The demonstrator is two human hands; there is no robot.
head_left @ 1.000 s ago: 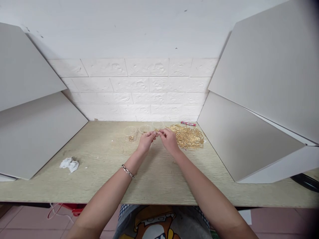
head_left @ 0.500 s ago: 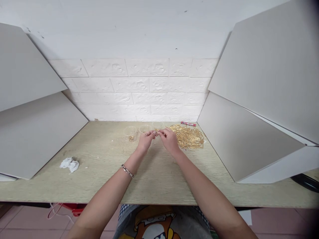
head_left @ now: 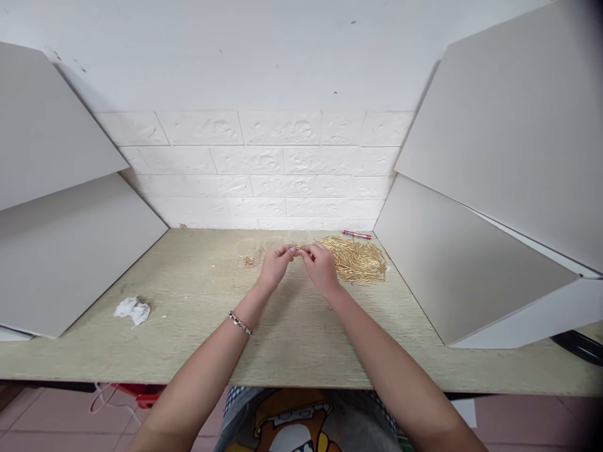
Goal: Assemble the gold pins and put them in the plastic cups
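My left hand [head_left: 276, 265] and my right hand [head_left: 322, 269] meet over the table, thumbs and fingers pinched. A small thin gold rod [head_left: 298, 250] shows between the fingertips of both; its ends are hidden by the fingers. Just right of my right hand lies a broad pile of thin gold rods [head_left: 360, 260], loosely heaped. To the left of my left hand is a small cluster of short gold pieces [head_left: 249, 262]. Behind it stands a clear round shallow container [head_left: 247, 247], and further ones, partly covered by my hands, sit to its right.
A red, printed pen-like stick [head_left: 357, 235] lies behind the pile. Crumpled white tissue [head_left: 132, 310] is at the left of the wooden table [head_left: 188, 358]. Grey-white panels [head_left: 490, 263] stand on both sides, and a white brick-patterned wall [head_left: 264, 160] closes the back.
Both hands stay together at the same spot, with only slight finger movement around the gold rod. The whole view has shifted very slightly.
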